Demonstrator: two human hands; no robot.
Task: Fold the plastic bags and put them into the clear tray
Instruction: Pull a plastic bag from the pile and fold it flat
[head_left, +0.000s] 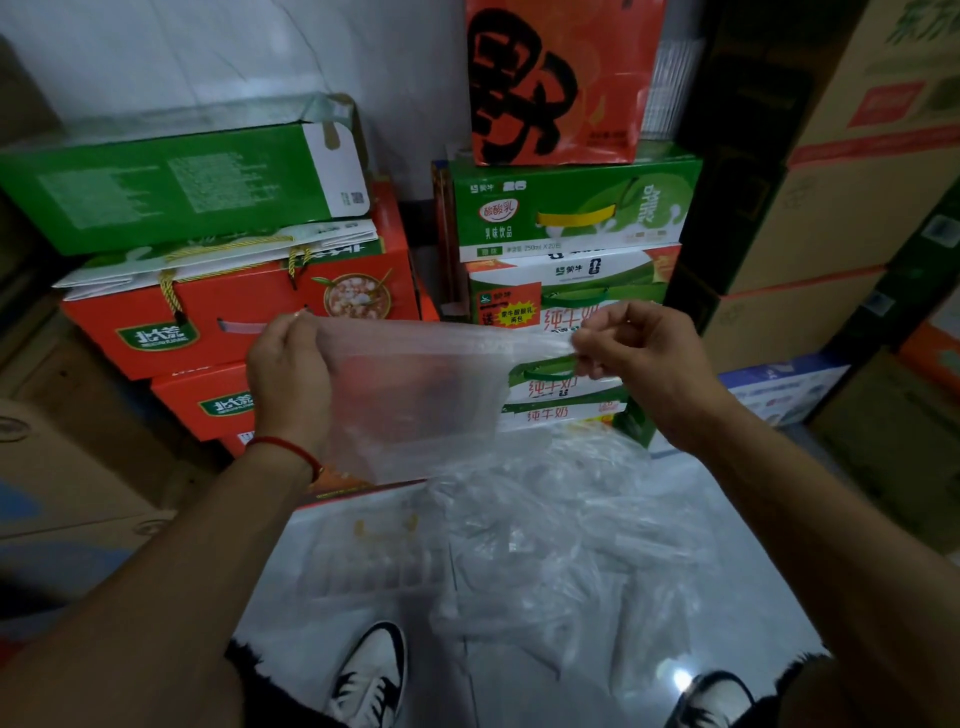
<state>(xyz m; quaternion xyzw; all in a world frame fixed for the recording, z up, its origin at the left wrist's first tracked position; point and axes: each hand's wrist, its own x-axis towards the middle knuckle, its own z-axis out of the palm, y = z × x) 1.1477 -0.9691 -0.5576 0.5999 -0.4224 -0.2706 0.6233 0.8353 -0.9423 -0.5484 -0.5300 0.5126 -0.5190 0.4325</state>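
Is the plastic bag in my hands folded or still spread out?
Spread out. The plastic bag hangs as a flat sheet, its top edge stretched between the left hand and right hand.

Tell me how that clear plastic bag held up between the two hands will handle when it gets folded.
The plastic bag hangs limp below the left hand and right hand, so it is probably floppy and very light. Its glossy film likely slips and springs open unless creases are pressed.

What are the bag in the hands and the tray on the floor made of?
Clear plastic bag: thin soft film, likely polyethylene; the boxes show through it and it sags.
Clear ribbed tray: seemingly stiffer transparent plastic with moulded ridges; blurry, so uncertain.
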